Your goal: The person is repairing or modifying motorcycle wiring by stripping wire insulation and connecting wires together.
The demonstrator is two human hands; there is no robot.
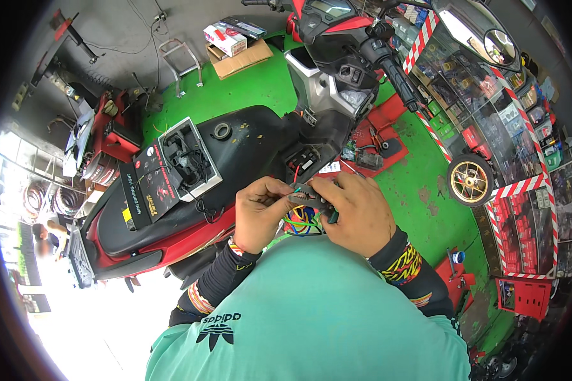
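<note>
My left hand pinches a thin green wire at the jaws of dark pliers. My right hand is closed on the pliers, its fingers over the handles. Beneath both hands hangs a bundle of coloured wires. The scooter's open compartment is just beyond them, with a red wire rising from it. An open box holding black parts and cables rests on the black seat, beside a dark printed carton and a roll of tape.
A red tool tray lies on the green floor beyond the scooter. A glass display shelf and an upright gold wheel stand right. The scooter's handlebar juts at top; red equipment stands left. Another person is at far left.
</note>
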